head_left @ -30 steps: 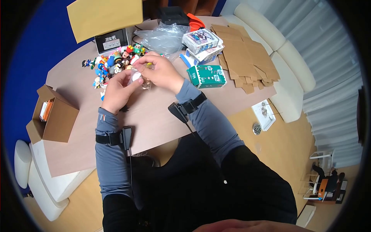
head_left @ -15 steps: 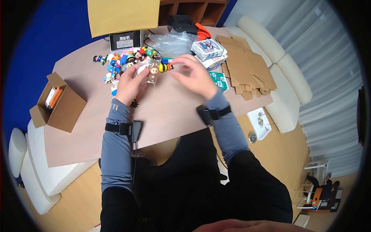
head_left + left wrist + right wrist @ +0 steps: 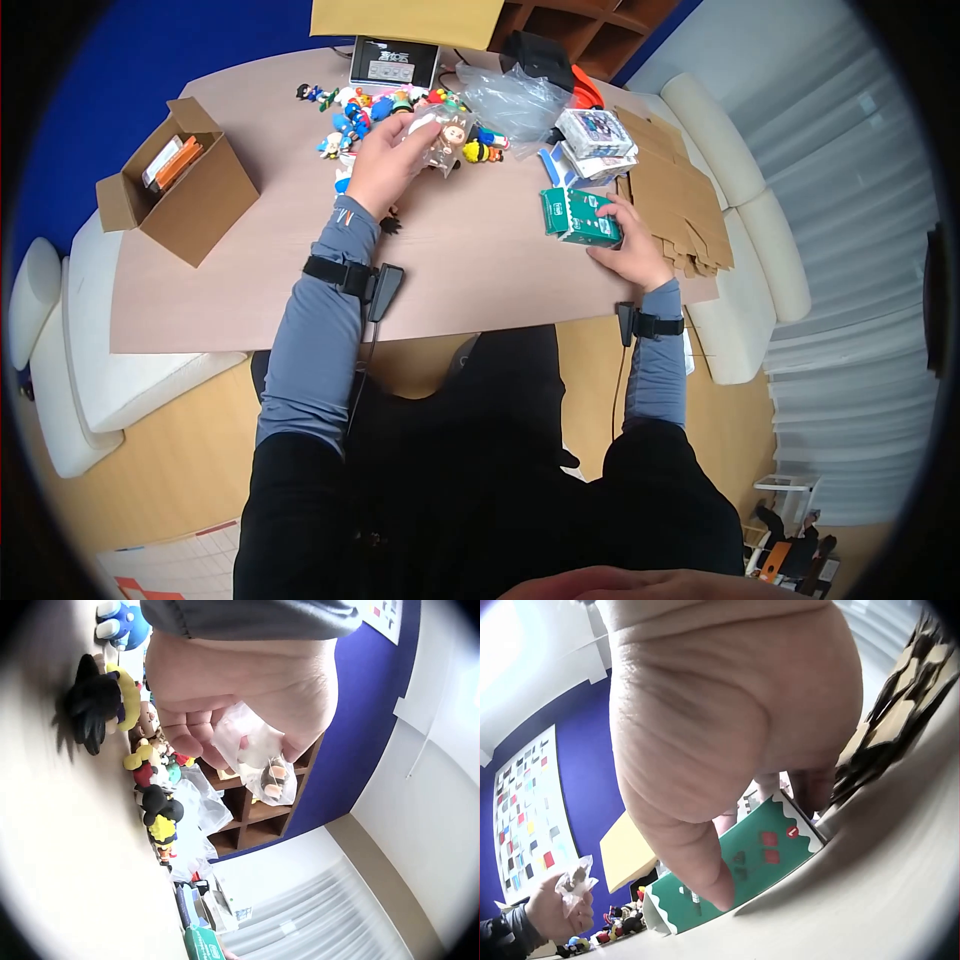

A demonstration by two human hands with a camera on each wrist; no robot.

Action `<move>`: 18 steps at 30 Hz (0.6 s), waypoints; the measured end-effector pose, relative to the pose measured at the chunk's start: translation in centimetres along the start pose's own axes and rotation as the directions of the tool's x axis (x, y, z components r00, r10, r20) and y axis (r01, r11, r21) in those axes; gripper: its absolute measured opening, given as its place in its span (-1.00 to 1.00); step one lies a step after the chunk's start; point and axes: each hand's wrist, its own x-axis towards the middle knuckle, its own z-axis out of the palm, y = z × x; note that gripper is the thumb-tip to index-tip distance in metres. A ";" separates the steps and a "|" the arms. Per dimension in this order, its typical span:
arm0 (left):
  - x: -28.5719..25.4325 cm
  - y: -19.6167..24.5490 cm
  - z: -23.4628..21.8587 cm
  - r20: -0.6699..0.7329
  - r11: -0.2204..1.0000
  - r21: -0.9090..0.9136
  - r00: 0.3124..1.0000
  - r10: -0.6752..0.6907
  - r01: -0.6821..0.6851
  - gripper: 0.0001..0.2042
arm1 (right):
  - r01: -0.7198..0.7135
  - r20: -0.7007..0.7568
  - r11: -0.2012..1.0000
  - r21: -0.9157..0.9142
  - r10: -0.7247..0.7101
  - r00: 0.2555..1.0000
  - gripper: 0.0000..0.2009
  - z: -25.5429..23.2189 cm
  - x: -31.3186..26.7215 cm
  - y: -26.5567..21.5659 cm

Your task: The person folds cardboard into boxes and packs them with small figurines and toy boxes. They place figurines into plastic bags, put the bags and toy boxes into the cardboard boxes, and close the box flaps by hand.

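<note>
My left hand (image 3: pixel 388 168) pinches a clear plastic bag with a small brown toy figure (image 3: pixel 453 135) inside, above the table. In the left wrist view the bag (image 3: pixel 255 750) hangs between thumb and fingers, the figure's feet showing. Over on the right, my right hand (image 3: pixel 638 250) grips a green printed box (image 3: pixel 578 215) on the table. Seen from the right wrist, the thumb lies along the near side of the green box (image 3: pixel 757 859) while the other fingers reach round its far end, partly hidden.
Several toy figures (image 3: pixel 365 108) lie piled behind my left hand. Crumpled clear plastic (image 3: pixel 512 105), a stack of white boxes (image 3: pixel 597 140) and flattened cardboard (image 3: pixel 680 190) are at the back right. An open carton (image 3: pixel 195 205) stands on the left.
My right hand has let go of the bagged figure and moved right to take hold of the green box. The left hand keeps the bag. The head view has shifted.
</note>
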 end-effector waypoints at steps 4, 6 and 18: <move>0.1 -0.1 0.2 -0.043 0.996 -0.044 0.996 0.075 -0.077 -0.63 | 0.066 0.057 0.997 -0.048 -0.063 0.996 -0.43 0.5 0.4 -1.4; 0.1 -0.2 0.2 -0.051 0.994 -0.066 0.995 0.083 -0.086 -0.63 | 0.101 0.114 0.994 0.038 -0.105 0.988 -0.45 1.4 0.8 -2.4; 0.0 0.3 -0.5 0.012 0.946 -0.254 0.978 0.209 -0.200 -0.62 | -0.198 0.158 0.243 0.950 0.175 0.972 -0.47 7.1 13.9 -9.9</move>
